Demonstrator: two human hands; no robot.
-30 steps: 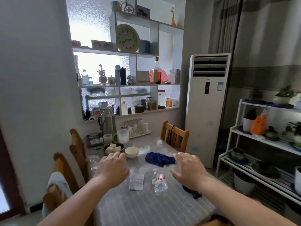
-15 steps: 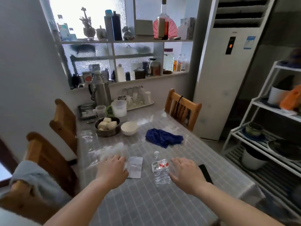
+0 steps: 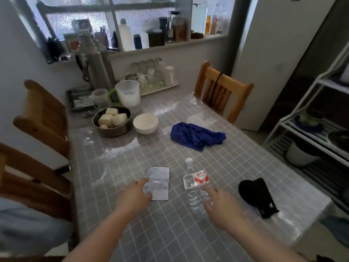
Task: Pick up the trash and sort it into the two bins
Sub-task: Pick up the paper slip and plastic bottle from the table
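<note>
A white printed paper slip lies flat on the grey checked table. My left hand touches its left edge, fingers spread, not gripping. To the right, a clear plastic bottle with a red-and-white label lies on its side, cap pointing away from me. My right hand hovers at the bottle's lower end, fingers apart and just touching it. No bins are in view.
A blue cloth lies mid-table and a black object near the right edge. A metal bowl of white chunks, a white bowl, jugs and a thermos stand at the back. Wooden chairs flank the table; a white rack stands right.
The view has tilted down and closer to the table. Both hands have dropped toward the paper slip and the bottle and now touch them.
</note>
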